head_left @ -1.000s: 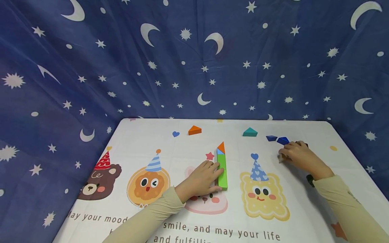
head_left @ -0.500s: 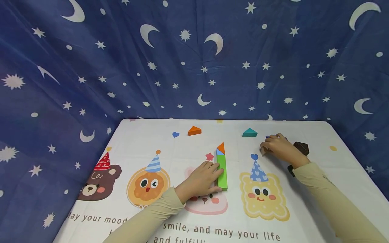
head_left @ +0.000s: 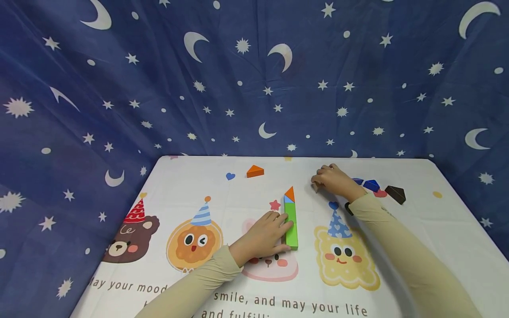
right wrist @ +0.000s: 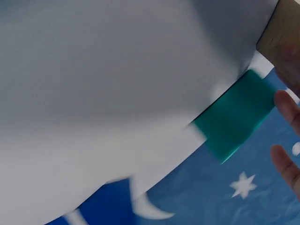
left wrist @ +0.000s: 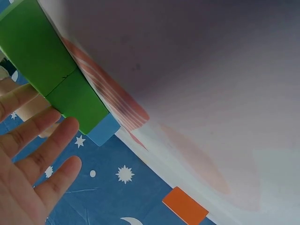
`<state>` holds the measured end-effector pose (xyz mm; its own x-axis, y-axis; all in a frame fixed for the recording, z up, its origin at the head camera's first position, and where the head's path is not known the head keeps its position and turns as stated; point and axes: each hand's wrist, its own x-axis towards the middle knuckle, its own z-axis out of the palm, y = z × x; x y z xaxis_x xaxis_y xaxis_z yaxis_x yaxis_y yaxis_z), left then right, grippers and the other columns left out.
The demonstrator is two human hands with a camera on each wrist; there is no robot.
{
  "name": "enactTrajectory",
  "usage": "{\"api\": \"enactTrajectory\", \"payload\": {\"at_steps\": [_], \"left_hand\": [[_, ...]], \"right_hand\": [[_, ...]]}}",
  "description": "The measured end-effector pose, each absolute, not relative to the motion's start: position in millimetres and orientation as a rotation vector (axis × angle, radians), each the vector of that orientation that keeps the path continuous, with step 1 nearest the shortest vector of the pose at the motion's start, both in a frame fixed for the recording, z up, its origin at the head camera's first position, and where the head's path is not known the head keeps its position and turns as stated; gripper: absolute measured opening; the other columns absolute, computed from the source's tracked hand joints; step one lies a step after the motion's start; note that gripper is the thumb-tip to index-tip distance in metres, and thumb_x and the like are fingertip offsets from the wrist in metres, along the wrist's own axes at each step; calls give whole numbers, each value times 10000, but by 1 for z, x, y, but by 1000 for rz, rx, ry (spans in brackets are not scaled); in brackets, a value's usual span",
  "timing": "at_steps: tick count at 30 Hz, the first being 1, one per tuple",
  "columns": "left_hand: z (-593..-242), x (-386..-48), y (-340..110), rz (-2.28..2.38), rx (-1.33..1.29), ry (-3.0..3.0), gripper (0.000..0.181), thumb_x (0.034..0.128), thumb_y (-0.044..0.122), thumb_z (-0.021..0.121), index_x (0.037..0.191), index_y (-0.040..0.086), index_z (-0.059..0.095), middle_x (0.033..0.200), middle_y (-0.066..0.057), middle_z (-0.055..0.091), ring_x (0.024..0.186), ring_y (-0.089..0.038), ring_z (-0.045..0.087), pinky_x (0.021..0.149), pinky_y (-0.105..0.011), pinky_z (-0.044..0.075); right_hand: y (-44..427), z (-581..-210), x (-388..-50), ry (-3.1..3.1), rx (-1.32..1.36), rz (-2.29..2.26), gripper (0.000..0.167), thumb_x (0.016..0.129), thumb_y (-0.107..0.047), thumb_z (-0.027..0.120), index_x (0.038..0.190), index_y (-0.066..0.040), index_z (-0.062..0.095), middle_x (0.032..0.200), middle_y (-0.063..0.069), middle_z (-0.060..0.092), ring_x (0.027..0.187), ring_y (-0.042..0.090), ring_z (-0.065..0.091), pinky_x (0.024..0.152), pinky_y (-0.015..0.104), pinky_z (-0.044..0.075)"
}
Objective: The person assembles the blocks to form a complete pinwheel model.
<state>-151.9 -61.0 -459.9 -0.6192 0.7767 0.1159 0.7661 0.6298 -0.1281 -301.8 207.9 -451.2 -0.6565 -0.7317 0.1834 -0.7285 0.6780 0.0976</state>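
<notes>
In the head view my left hand (head_left: 265, 234) rests with its fingertips against a column of green blocks (head_left: 291, 225). A light blue piece (head_left: 287, 199) and an orange triangle (head_left: 290, 193) top that column. The left wrist view shows relaxed fingers beside the green blocks (left wrist: 77, 101). Further right, my right hand (head_left: 338, 182) pinches a brown block (head_left: 315, 187), partly covered by the fingers. The right wrist view has this brown block (right wrist: 276, 40) near a teal block (right wrist: 239, 112), which the hand hides in the head view.
An orange triangular block (head_left: 255, 172) lies near the back edge of the white tablecloth (head_left: 207, 176). Right of my right hand are a dark blue block (head_left: 371, 185), another blue one (head_left: 357, 181) partly behind the wrist, and a dark brown block (head_left: 395, 193). A star-patterned curtain (head_left: 238, 88) stands behind.
My right hand has moved left with the brown block, from beside the dark blue blocks to where the teal block lay in view. The left hand has stayed still.
</notes>
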Motion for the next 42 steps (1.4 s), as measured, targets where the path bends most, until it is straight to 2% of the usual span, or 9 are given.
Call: {"api": "enactTrajectory", "payload": {"at_steps": [4,12,19,24,29,31,37,42], "left_hand": [[-460,-152,-61,99,-1282,-2687,570,870,602,499,1249,176,478,1227,-14,517,1110,-179,495,1056,-318,358],[-461,-152,-60,116,-1276,-2705,576,873,609,488,1256,180,476,1265,-14,507,1133,-178,489,1064,-315,349],[-460,-152,-61,110,-1278,-2710,576,875,604,490,1264,180,474,1245,-8,509,1130,-181,489,1062,-314,352],[-461,-153,-61,111,-1271,-2716,581,872,605,494,1267,180,472,1265,-13,505,1140,-183,487,1065,-319,350],[-463,-153,-60,115,-1271,-2705,577,870,611,491,1253,179,475,1278,-18,500,1134,-184,485,1060,-318,349],[-464,-153,-60,115,-1270,-2695,573,867,610,495,1243,178,479,1274,-18,502,1125,-184,488,1055,-316,351],[-462,-152,-60,108,-1267,-2711,571,870,599,501,1254,178,477,1281,-22,505,1137,-187,487,1061,-319,349],[-461,-152,-59,114,-1264,-2706,579,869,604,497,1260,177,480,1292,-28,509,1147,-189,488,1065,-318,346]], "right_hand": [[189,-450,-304,-2673,1215,-37,206,717,-34,765,867,-163,709,747,-4,641,760,195,570,724,429,455],[163,-450,-307,-2610,1317,65,189,728,-65,773,709,-189,631,688,-44,580,748,180,542,710,400,423],[160,-454,-318,-2661,1216,34,172,767,-54,729,712,-194,647,681,-32,576,751,198,540,738,416,431],[166,-454,-320,-2664,1140,19,152,790,-33,705,860,-168,703,794,35,638,835,250,593,765,470,467],[169,-449,-308,-2638,1164,45,394,736,39,736,1070,-165,688,1030,105,639,1016,309,581,857,524,472],[167,-446,-300,-2639,1204,67,429,713,23,764,1090,-164,681,1080,111,623,1062,318,556,892,529,454],[158,-451,-281,-2675,1337,104,437,754,-152,776,1168,-197,644,1171,79,598,1143,311,505,944,539,416],[158,-454,-273,-2669,1347,171,409,758,-176,773,1148,-160,649,1136,83,622,1107,302,527,930,535,420]]}}
